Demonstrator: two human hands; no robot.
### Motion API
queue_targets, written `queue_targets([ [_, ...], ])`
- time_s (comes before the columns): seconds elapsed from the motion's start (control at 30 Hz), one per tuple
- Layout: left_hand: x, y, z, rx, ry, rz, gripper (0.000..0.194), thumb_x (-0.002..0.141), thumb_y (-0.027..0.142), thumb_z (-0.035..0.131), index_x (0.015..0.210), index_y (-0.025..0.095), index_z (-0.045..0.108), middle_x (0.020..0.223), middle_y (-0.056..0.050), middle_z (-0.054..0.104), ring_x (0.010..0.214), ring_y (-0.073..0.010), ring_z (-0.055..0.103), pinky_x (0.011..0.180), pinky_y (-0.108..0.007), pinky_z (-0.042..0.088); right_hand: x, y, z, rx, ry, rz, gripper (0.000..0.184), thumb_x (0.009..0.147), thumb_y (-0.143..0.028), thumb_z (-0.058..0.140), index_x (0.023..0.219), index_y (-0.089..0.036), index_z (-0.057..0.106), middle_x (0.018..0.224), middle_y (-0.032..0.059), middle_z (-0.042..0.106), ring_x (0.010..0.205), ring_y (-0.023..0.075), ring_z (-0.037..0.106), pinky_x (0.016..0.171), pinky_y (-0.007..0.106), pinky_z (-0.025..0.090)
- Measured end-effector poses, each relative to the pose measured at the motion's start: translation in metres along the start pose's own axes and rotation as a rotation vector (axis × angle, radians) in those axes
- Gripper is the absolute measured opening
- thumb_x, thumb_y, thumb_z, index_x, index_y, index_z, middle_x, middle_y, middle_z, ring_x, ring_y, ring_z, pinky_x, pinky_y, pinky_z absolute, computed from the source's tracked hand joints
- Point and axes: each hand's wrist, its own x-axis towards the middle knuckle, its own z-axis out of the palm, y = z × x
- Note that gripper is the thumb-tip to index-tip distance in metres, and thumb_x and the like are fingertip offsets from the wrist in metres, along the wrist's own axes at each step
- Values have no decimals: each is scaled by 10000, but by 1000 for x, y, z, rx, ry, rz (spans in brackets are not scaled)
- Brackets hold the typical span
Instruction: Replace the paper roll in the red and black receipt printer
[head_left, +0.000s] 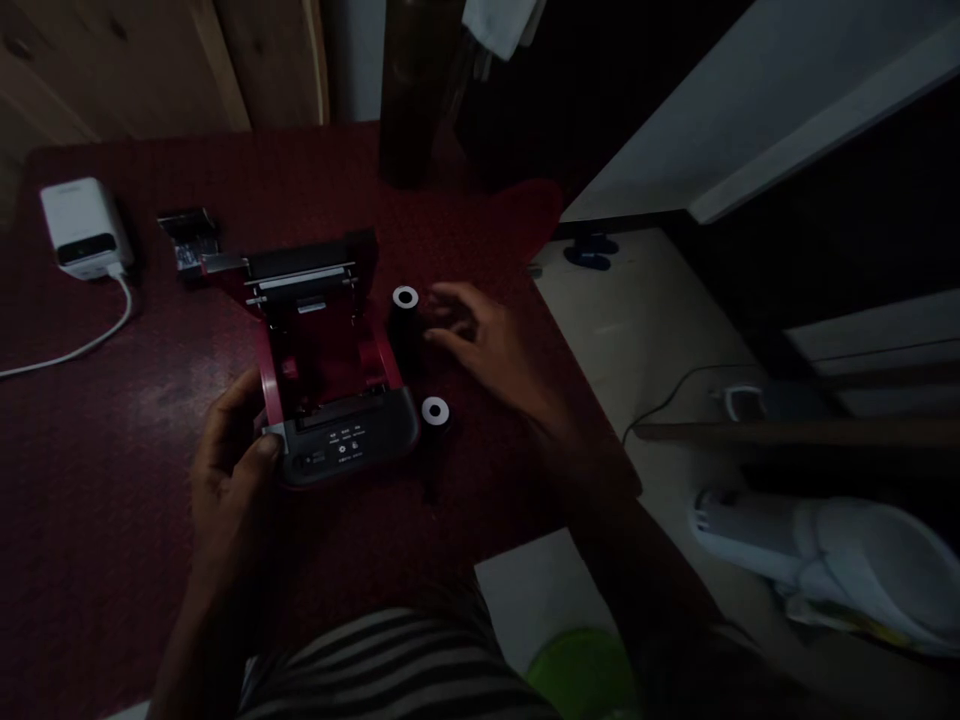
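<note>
A small red and grey receipt printer (330, 370) lies on the dark red table (112, 450) with its lid flipped open toward the back. My left hand (232, 460) grips the printer's front left corner, thumb on its top edge. Two dark paper rolls with white ends stand beside it: one (405, 310) at the printer's right rear, one (435, 425) at its right front. My right hand (480, 335) hovers just right of the rear roll, fingers spread and slightly blurred, holding nothing.
A white box device (81, 228) with a white cable (82, 345) sits at the table's far left. A small dark object (189, 238) lies behind the printer. A tall dark bottle (409, 95) stands at the back. The table's right edge drops to a pale floor (637, 320).
</note>
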Motion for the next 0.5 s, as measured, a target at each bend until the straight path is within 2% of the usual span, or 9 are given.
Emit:
queue_targets([
  [0.03, 0, 0, 0, -9, -1, -3, 504, 989, 329, 783, 1490, 376, 804, 1556, -7, 768, 1456, -341, 713, 1125, -418, 645, 13, 5, 9, -22, -7, -13, 539, 884, -148, 821, 1405, -273, 759, 1490, 109, 792, 1259, 328, 778, 1055, 547, 668],
  [0.1, 1, -2, -1, -19, -6, 0, 502, 990, 367, 798, 1492, 381, 806, 1567, -4, 762, 1480, -348, 699, 1156, -432, 636, 32, 13, 26, -58, -6, -47, 513, 820, -123, 843, 1305, -278, 779, 1436, 97, 802, 1290, 351, 742, 1125, 591, 618],
  [0.17, 1, -4, -2, -25, -10, 7, 502, 989, 395, 809, 1491, 391, 810, 1583, -2, 753, 1519, -358, 672, 1236, -467, 593, 41, 17, 36, -68, 0, -72, 384, 815, -133, 843, 1167, -275, 790, 1294, 79, 831, 1271, 354, 732, 1197, 622, 555],
  [0.23, 2, -6, -3, -23, -12, 5, 501, 988, 410, 816, 1490, 397, 811, 1594, -3, 747, 1546, -368, 651, 1302, -509, 542, 40, 18, 39, -57, 10, -80, 276, 843, -160, 823, 1094, -265, 779, 1201, 69, 837, 1227, 344, 741, 1203, 618, 538],
  [0.37, 1, -9, -4, -46, -6, -25, 541, 981, 437, 836, 1517, 380, 792, 1621, -18, 731, 1582, -379, 618, 1350, -546, 493, 22, 1, 19, -8, 58, -91, 253, 890, -186, 751, 1135, -253, 753, 1163, 46, 832, 1147, 293, 770, 1083, 526, 607],
  [0.5, -2, -9, -3, -87, -28, -34, 552, 997, 454, 837, 1541, 379, 779, 1642, -24, 716, 1597, -373, 599, 1333, -521, 510, -3, -49, -20, 56, 65, -203, 310, 905, -156, 750, 1191, -274, 768, 1184, 5, 834, 1119, 247, 794, 1035, 442, 627],
])
